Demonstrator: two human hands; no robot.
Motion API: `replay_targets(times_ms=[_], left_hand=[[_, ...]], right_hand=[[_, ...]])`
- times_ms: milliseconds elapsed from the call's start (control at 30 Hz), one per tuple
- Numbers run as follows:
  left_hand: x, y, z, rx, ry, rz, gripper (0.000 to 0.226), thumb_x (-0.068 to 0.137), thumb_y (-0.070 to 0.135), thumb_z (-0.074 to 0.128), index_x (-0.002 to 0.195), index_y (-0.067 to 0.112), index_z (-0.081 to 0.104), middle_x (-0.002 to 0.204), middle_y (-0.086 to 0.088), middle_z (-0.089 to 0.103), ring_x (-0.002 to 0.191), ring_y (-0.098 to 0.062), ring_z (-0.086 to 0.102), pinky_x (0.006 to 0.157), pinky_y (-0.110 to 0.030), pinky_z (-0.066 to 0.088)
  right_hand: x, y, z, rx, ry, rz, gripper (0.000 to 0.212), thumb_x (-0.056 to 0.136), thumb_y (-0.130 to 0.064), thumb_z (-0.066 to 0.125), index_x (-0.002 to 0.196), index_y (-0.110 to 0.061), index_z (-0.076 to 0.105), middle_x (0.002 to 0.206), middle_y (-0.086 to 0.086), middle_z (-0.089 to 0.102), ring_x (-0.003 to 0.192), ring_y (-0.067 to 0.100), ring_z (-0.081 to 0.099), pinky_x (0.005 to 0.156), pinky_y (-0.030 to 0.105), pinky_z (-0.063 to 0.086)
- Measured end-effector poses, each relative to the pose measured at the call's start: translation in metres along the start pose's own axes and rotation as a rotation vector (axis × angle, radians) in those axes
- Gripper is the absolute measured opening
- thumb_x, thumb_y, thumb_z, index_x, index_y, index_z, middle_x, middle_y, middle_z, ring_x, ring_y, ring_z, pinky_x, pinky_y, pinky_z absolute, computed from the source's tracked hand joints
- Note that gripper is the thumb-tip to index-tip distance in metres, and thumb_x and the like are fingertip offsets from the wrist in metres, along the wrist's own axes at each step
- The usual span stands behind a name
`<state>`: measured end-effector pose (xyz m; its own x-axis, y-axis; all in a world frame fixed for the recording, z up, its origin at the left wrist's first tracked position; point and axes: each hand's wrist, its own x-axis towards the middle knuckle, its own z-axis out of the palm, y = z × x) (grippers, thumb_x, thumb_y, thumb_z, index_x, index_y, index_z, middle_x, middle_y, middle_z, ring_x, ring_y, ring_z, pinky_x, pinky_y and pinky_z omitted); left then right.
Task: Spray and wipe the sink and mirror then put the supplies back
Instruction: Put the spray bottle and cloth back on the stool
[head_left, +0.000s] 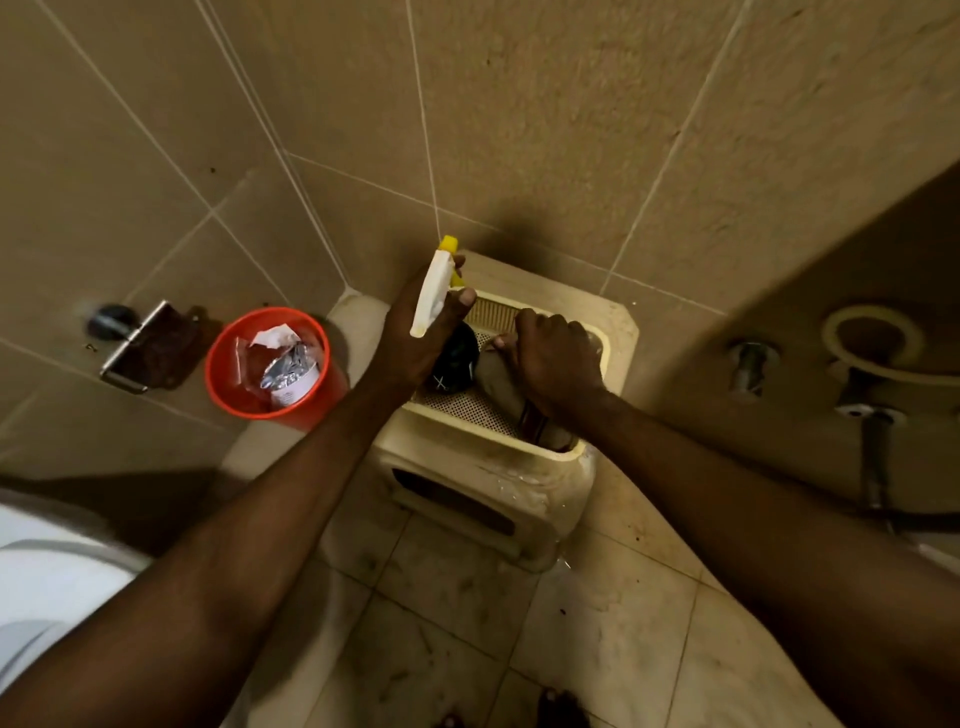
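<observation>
My left hand (415, 338) grips a spray bottle by its white and yellow trigger head (435, 288), held over a cream perforated basket (467, 410) that stands on a cream plastic stool (493, 499) against the tiled wall. The bottle's body is hidden behind my hand. My right hand (556, 364) is curled around a grey-brown cloth (501, 384) lying inside the basket. A black round object (457, 358) lies in the basket between my hands.
An orange bin (228, 384) with wrappers stands left of the stool. A metal paper holder (135, 348) is on the left wall. A white toilet (47, 587) is at lower left. Pipes and a hose (872, 364) hang at right.
</observation>
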<state>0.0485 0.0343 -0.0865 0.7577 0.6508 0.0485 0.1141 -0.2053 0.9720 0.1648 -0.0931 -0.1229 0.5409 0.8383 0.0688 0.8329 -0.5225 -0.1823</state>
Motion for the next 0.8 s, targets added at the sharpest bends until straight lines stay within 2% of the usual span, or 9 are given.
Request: replay_targets(times_ms=[100,233,300,367,433,467,567,633,800], left_hand=[[0.004,-0.004,0.005,-0.042,-0.027,0.031,0.044,0.086,0.037,0.061,0.127,0.035,0.046,0.128,0.005,0.058,0.123,-0.009,0.053,0.103,-0.021,0.041],[0.006,-0.011,0.006,-0.051,-0.055,0.029,0.047,0.090,0.030,0.060,0.133,0.029,0.043,0.135,0.000,0.055,0.125,-0.008,0.051,0.104,-0.021,0.041],[0.006,-0.010,0.006,-0.063,-0.049,0.022,0.045,0.089,0.033,0.059,0.131,0.031,0.045,0.135,-0.002,0.056,0.125,-0.010,0.052,0.106,-0.029,0.042],[0.005,-0.009,0.006,-0.081,-0.051,0.006,0.042,0.090,0.028,0.059,0.130,0.032,0.046,0.133,-0.003,0.057,0.124,-0.012,0.053,0.107,-0.033,0.043],[0.004,-0.010,0.007,-0.092,-0.054,0.001,0.044,0.092,0.021,0.059,0.134,0.025,0.045,0.133,-0.005,0.056,0.125,-0.014,0.052,0.105,-0.027,0.043],[0.003,-0.008,0.007,-0.081,-0.051,0.004,0.044,0.092,0.019,0.059,0.134,0.023,0.045,0.133,-0.004,0.056,0.126,-0.014,0.052,0.104,-0.023,0.043],[0.003,-0.011,0.009,-0.069,-0.050,0.017,0.042,0.092,0.020,0.059,0.131,0.030,0.045,0.134,-0.004,0.056,0.125,-0.011,0.052,0.102,-0.018,0.042],[0.002,-0.012,0.008,-0.036,-0.054,0.013,0.042,0.091,0.022,0.060,0.129,0.034,0.046,0.133,-0.003,0.057,0.123,-0.008,0.053,0.102,-0.017,0.041],[0.001,-0.014,0.009,-0.011,-0.058,-0.009,0.054,0.087,0.025,0.064,0.135,0.009,0.047,0.133,-0.009,0.057,0.124,-0.017,0.053,0.106,-0.030,0.042]], right_hand=[[0.002,0.004,0.002,-0.265,0.155,-0.013,0.024,0.091,-0.023,0.044,0.084,-0.005,0.059,0.078,0.016,0.060,0.068,0.033,0.057,0.060,0.039,0.043],[-0.002,0.009,-0.006,-0.160,0.235,0.102,0.012,0.085,-0.011,0.053,0.076,-0.004,0.057,0.072,0.016,0.056,0.063,0.032,0.053,0.054,0.037,0.035],[-0.015,0.005,-0.007,-0.059,0.164,0.061,0.014,0.082,-0.012,0.063,0.075,-0.001,0.061,0.072,0.019,0.059,0.064,0.036,0.056,0.054,0.038,0.040],[-0.026,0.001,-0.006,-0.009,0.032,0.066,0.022,0.086,-0.020,0.065,0.089,0.002,0.065,0.085,0.023,0.063,0.078,0.040,0.060,0.065,0.041,0.046],[-0.023,0.004,-0.006,0.046,-0.059,0.136,0.031,0.092,-0.026,0.060,0.104,0.002,0.063,0.097,0.024,0.064,0.091,0.040,0.060,0.076,0.042,0.045],[-0.019,0.006,-0.006,0.065,-0.067,0.126,0.030,0.093,-0.025,0.059,0.105,0.002,0.062,0.098,0.023,0.065,0.092,0.040,0.060,0.077,0.042,0.045],[-0.012,0.007,-0.004,-0.037,0.024,0.006,0.010,0.082,-0.010,0.067,0.082,0.000,0.065,0.074,0.019,0.066,0.069,0.038,0.063,0.060,0.040,0.047],[-0.012,0.007,-0.004,-0.135,0.089,0.000,0.006,0.074,-0.003,0.068,0.072,-0.003,0.063,0.064,0.015,0.062,0.058,0.034,0.060,0.051,0.036,0.044],[-0.007,0.007,-0.007,-0.083,0.167,0.087,0.007,0.072,0.001,0.067,0.072,-0.001,0.060,0.066,0.016,0.059,0.058,0.034,0.058,0.051,0.036,0.044]])
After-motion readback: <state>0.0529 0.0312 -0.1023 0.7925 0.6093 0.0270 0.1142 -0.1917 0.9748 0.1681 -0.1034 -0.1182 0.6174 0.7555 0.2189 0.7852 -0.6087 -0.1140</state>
